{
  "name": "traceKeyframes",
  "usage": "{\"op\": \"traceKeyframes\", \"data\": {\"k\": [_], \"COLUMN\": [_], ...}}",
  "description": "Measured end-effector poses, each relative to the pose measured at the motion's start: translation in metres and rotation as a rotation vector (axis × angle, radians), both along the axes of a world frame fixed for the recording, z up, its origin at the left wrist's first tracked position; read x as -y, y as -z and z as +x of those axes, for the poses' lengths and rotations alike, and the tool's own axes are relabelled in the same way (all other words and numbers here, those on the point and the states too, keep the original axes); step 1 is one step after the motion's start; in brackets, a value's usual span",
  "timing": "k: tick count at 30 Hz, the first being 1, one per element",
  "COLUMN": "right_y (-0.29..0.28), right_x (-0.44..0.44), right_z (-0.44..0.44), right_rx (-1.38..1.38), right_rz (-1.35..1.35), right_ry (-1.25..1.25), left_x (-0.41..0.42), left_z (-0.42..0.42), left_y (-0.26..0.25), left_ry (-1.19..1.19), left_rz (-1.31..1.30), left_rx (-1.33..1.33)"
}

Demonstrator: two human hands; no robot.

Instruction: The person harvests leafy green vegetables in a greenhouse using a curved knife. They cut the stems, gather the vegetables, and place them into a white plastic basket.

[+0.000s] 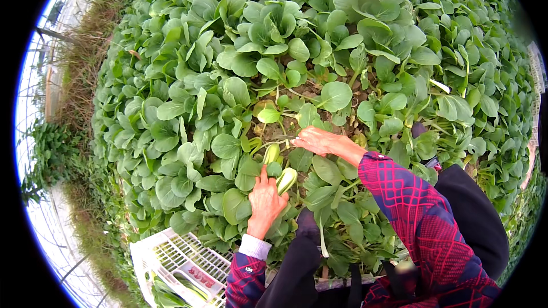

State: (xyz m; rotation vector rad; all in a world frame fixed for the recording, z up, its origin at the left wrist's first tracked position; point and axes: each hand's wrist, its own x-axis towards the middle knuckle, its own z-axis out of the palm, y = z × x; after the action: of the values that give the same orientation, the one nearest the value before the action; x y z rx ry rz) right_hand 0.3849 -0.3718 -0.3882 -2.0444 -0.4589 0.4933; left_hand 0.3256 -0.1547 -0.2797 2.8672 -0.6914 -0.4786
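My left hand [266, 199] is low among the leaves, curled around a cut pak choi [287, 180] whose pale base points up and away. Its index finger reaches to a second pak choi [271, 154] with a light green stalk. Just above and to the right, my right hand [319, 140] is close to the soil, its fingers closed on a thin, blade-like tool [287, 137]. Most of that tool is hidden by the fingers. The tool's tip is near thin stems [278, 142] at ground level.
Dense pak choi plants [265, 30] surround a patch of bare soil [314, 90]. A white plastic crate [158, 239] bearing writing, with greens inside, stands at lower left. Loose cut plants [324, 239] lie by my knees. Dry grass [92, 47] edges the bed at left.
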Motion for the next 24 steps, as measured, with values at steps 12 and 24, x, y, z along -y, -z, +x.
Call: {"op": "traceKeyframes", "data": {"k": [12, 24], "right_y": [-0.020, -0.039], "right_x": [-0.021, -0.030], "right_z": [0.007, -0.009], "right_rx": [0.109, 0.246], "right_rz": [-0.308, -0.531], "right_ry": [-0.108, -0.159], "left_x": [-0.018, -0.005], "left_z": [-0.001, 0.004], "left_y": [0.010, 0.001], "left_ry": [-0.139, -0.101], "left_rz": [-0.049, -0.024], "left_rx": [-0.062, -0.019]}}
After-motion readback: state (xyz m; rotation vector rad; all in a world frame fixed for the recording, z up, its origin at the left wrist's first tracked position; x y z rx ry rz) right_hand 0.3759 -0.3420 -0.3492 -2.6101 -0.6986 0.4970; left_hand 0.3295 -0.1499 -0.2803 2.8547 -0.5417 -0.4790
